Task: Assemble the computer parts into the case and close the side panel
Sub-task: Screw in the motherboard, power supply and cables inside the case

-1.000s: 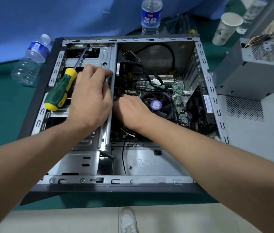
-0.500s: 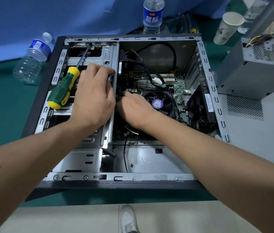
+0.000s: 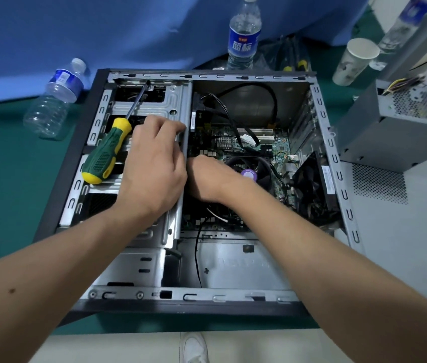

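Both hands work inside the open computer case [image 3: 334, 158], which lies on its side on the green desk [image 3: 2, 179] with its side panel off. Left hand [image 3: 152, 166] lies across the silver drive cage [image 3: 173, 100], its fingers curled over the cage's right edge and gripping it. Right hand [image 3: 207, 179] reaches down beside that edge, just left of the CPU fan [image 3: 257, 171]; its fingers are hidden under the left hand and the cage, so I cannot tell whether they hold anything.

Going down in size: the blue cloth [image 3: 102, 30] hangs behind the desk. A grey power supply [image 3: 401, 127] sits outside the case to the right, with coloured wires at its top. The motherboard [image 3: 280, 148] fills the case floor, with black cables [image 3: 272, 100] looping above it. A green and yellow screwdriver [image 3: 105, 153] rests on the drive cage, touching the left hand, its tip pointing to the far edge. One water bottle [image 3: 55, 100] lies left of the case, another [image 3: 243, 35] stands behind it, and a paper cup [image 3: 353, 61] stands near the power supply.
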`<action>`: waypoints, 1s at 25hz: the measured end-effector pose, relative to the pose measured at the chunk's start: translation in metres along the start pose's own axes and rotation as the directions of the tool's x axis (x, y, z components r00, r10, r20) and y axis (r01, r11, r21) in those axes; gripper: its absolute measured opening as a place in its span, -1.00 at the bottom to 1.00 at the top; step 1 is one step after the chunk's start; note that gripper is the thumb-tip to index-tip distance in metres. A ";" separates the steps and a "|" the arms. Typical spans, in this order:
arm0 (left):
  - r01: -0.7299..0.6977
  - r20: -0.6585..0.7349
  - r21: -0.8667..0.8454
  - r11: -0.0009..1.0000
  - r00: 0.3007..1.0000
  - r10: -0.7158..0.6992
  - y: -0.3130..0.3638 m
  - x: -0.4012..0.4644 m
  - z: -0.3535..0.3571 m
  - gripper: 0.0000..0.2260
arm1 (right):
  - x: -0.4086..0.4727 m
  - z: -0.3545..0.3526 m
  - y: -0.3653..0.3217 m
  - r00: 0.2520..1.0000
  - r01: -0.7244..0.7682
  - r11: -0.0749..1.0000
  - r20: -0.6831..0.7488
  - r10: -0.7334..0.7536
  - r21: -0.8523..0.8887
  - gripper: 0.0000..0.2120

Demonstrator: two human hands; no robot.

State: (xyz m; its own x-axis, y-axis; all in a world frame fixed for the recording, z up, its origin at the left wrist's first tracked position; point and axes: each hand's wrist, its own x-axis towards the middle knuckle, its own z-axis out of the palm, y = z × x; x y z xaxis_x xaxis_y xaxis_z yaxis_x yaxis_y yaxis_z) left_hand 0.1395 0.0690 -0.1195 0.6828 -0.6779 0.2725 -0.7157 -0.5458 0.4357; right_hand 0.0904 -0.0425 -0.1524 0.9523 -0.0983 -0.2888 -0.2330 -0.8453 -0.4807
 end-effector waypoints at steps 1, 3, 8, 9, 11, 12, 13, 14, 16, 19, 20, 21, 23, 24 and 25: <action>0.003 0.000 0.000 1.000 1.000 -0.003 0.000 0.000 0.000 -0.71 | -0.002 0.003 -0.002 0.998 -0.024 1.000 -0.055 0.025 0.013 -0.93; 0.004 -0.003 0.001 1.000 1.000 -0.004 0.000 0.000 0.000 -0.72 | -0.003 0.008 -0.004 0.986 -0.063 0.998 -0.151 0.065 0.016 -0.86; -0.003 0.000 -0.003 1.000 1.000 0.003 -0.001 0.000 0.001 -0.72 | -0.001 0.011 -0.010 0.982 -0.055 0.998 -0.184 0.048 -0.036 -0.87; 0.000 -0.001 -0.002 1.000 1.000 0.000 -0.001 0.000 0.001 -0.72 | -0.002 0.011 -0.011 0.982 -0.053 0.998 -0.182 0.046 -0.037 -0.86; 0.006 -0.007 0.003 1.000 1.000 -0.006 -0.001 0.000 0.000 -0.71 | -0.002 0.012 -0.012 0.983 -0.045 0.998 -0.178 0.037 -0.046 -0.84; 0.005 -0.010 0.004 1.000 1.000 -0.005 0.000 0.000 0.000 -0.71 | -0.002 0.012 -0.010 0.983 -0.044 0.998 -0.179 0.034 -0.055 -0.84; 0.005 -0.011 0.006 1.000 1.000 -0.005 0.000 0.000 0.001 -0.71 | -0.003 0.012 -0.009 0.982 -0.045 0.997 -0.185 0.034 -0.056 -0.83; 0.005 -0.012 0.009 1.000 1.000 -0.005 0.000 0.000 0.001 -0.71 | -0.003 0.012 -0.007 0.981 -0.048 0.998 -0.193 0.037 -0.051 -0.84; 0.000 -0.012 0.012 1.000 1.000 0.001 -0.001 0.000 0.002 -0.71 | -0.002 0.013 -0.005 0.978 -0.049 0.998 -0.204 0.038 -0.050 -0.84; -0.004 -0.007 0.011 1.000 1.000 0.004 -0.003 0.000 0.003 -0.70 | -0.001 0.014 -0.008 0.979 -0.059 0.996 -0.199 0.046 -0.061 -0.84; -0.003 -0.006 0.012 1.000 1.000 0.003 -0.003 0.001 0.002 -0.70 | -0.001 0.014 -0.009 0.979 -0.063 0.996 -0.195 0.050 -0.063 -0.83; -0.001 -0.004 0.014 1.000 1.000 0.001 -0.002 0.000 0.002 -0.70 | -0.002 0.014 -0.009 0.980 -0.064 0.996 -0.190 0.051 -0.066 -0.83; -0.001 0.000 0.017 1.000 1.000 0.001 0.000 0.000 0.001 -0.70 | -0.003 0.013 -0.008 0.981 -0.064 0.996 -0.186 0.052 -0.063 -0.82; -0.003 0.000 0.018 1.000 1.000 0.003 0.000 -0.001 0.001 -0.70 | -0.004 0.012 -0.007 0.982 -0.063 0.997 -0.183 0.053 -0.052 -0.83; -0.006 -0.002 0.019 1.000 1.000 0.006 0.001 -0.001 0.001 -0.70 | -0.004 0.010 -0.006 0.983 -0.060 0.997 -0.178 0.051 -0.041 -0.84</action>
State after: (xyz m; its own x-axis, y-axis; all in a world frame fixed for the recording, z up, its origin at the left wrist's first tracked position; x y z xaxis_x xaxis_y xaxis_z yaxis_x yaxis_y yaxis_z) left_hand 0.1384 0.0686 -0.1204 0.6786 -0.6804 0.2767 -0.7226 -0.5508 0.4177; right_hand 0.0855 -0.0318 -0.1570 0.9589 -0.2334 -0.1612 -0.2810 -0.8588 -0.4284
